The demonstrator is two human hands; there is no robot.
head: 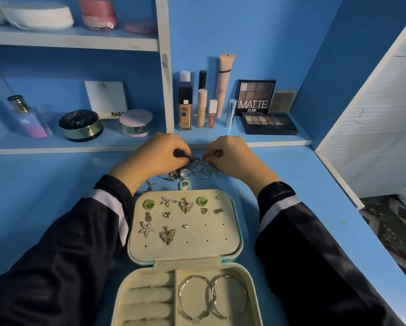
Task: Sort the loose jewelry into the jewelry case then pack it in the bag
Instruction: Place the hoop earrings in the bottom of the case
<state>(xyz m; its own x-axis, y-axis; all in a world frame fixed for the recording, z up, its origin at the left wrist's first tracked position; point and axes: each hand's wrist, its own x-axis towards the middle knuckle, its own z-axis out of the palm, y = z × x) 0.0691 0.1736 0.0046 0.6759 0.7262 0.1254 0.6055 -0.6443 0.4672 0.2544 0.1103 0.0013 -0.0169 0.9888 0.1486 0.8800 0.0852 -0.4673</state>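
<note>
A cream jewelry case (230,251) with a mint outer shell lies open on the blue table in front of me. Its lid panel holds several stud earrings (166,217), among them butterflies, flowers and green stones. Two large silver hoops (211,297) lie in the base compartment beside the ring rolls. Beyond the case sits a tangled pile of loose silver jewelry (197,170) with rings and hoops. My left hand (155,156) and my right hand (232,156) both pinch pieces at the top of that pile. No bag is in view.
A low shelf behind the pile carries foundation bottles (185,107), a pink tube (224,83), MATTE eyeshadow palettes (256,97), compacts (80,124) and a perfume bottle (29,118). A white louvred door (374,125) stands at the right, past the table edge.
</note>
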